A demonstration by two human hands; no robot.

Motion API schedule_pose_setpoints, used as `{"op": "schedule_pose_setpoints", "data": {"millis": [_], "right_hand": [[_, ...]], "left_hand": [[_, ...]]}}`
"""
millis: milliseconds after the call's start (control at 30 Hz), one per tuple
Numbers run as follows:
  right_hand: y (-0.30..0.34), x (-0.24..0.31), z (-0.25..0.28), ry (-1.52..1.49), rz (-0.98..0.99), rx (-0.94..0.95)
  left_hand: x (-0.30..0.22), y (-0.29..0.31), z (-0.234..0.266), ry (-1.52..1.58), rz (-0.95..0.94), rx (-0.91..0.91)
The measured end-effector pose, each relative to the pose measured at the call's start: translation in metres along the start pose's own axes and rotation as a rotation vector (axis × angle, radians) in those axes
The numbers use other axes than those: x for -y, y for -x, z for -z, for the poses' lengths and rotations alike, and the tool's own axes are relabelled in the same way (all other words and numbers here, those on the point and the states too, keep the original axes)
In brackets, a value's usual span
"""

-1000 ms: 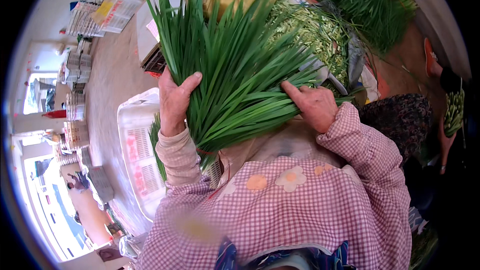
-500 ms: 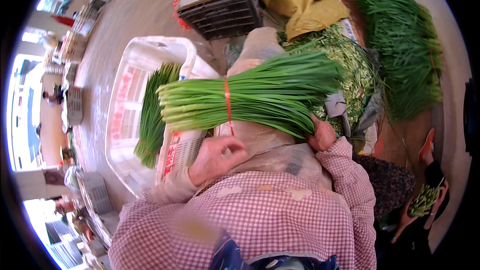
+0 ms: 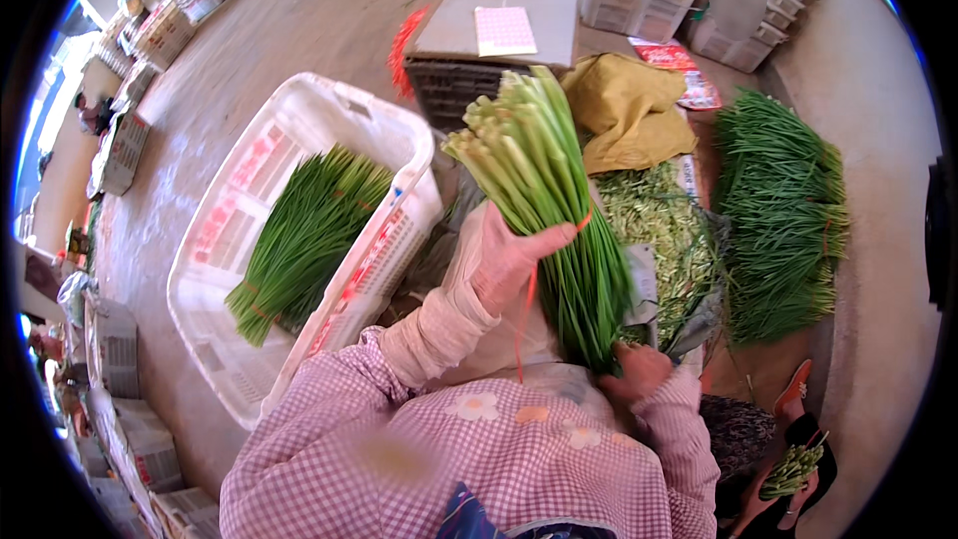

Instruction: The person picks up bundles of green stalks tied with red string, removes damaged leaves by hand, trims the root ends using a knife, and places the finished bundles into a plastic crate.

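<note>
Head cam: L hand [image 3: 511, 260] wrapped rnd green bunch [image 3: 557, 195], R hand [image 3: 642, 373] at leaf tips [image 3: 597, 353], grip unclear

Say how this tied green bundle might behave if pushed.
The pale stalk ends look fairly stiff, sticking out straight past the left hand. The thin leaves may flop more. The red band probably keeps the bundle from scattering.

Left of the held bundle [image 3: 589, 284] sits a crate [image 3: 409, 220] containing stalks [image 3: 309, 235]; right, trimmings [image 3: 649, 208].

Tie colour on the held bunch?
The tie is orange-red; best seen in the head view.
</note>
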State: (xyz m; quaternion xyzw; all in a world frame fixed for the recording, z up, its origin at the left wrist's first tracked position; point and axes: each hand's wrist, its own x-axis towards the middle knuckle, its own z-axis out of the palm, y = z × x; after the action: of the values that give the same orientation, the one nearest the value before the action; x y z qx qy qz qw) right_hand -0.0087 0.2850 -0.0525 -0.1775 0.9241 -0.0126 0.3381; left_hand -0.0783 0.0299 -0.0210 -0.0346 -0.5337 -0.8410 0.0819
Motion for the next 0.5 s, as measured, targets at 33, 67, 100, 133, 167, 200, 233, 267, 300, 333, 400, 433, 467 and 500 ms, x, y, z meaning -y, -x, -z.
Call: {"op": "schedule_pose_setpoints", "data": {"millis": [33,67,100,133,167,200,233,267,300,333,400,433,467,500], "right_hand": [[0.012,-0.009,0.017,-0.068,0.002,0.007],[0.022,-0.019,0.031,-0.136,0.019,0.013],[0.034,-0.026,0.050,-0.287,0.096,-0.087],[0.043,-0.033,0.064,-0.446,0.152,-0.191],[0.042,-0.033,0.072,-0.488,0.261,-0.469],[0.040,-0.031,0.079,-0.510,0.361,-0.753],[0.027,-0.033,0.079,-0.626,0.379,-0.806],[0.008,-0.037,0.073,-0.740,0.392,-0.861],[-0.018,-0.034,0.065,-0.821,0.460,-0.850],[-0.040,-0.026,0.054,-1.018,0.543,-0.806],[-0.074,-0.007,0.037,-1.532,0.732,-0.657],[-0.074,-0.003,0.040,-1.519,0.621,-0.698],[-0.075,0.004,0.046,-1.514,0.525,-0.718],[-0.071,0.005,0.054,-1.546,0.492,-0.768]], "left_hand": [[-0.010,-0.001,-0.011,-0.125,0.029,0.025],[-0.011,-0.001,-0.014,-0.128,0.017,0.039],[-0.006,-0.002,-0.017,-0.148,-0.001,0.065],[0.001,-0.005,-0.024,-0.159,-0.005,0.109],[0.003,-0.009,-0.027,-0.188,0.023,0.186],[0.006,-0.012,-0.035,-0.171,0.033,0.232],[0.008,-0.013,-0.042,-0.151,0.036,0.300],[0.012,-0.014,-0.050,-0.127,0.043,0.373],[0.019,-0.016,-0.054,-0.246,-0.011,0.422],[0.019,-0.022,-0.056,-0.244,0.013,0.455],[0.000,-0.040,-0.063,-0.813,0.067,0.612],[-0.013,-0.051,-0.068,-1.068,0.066,0.679],[-0.029,-0.059,-0.070,-1.320,0.062,0.741],[-0.044,-0.068,-0.086,-1.557,0.047,0.787]]}}
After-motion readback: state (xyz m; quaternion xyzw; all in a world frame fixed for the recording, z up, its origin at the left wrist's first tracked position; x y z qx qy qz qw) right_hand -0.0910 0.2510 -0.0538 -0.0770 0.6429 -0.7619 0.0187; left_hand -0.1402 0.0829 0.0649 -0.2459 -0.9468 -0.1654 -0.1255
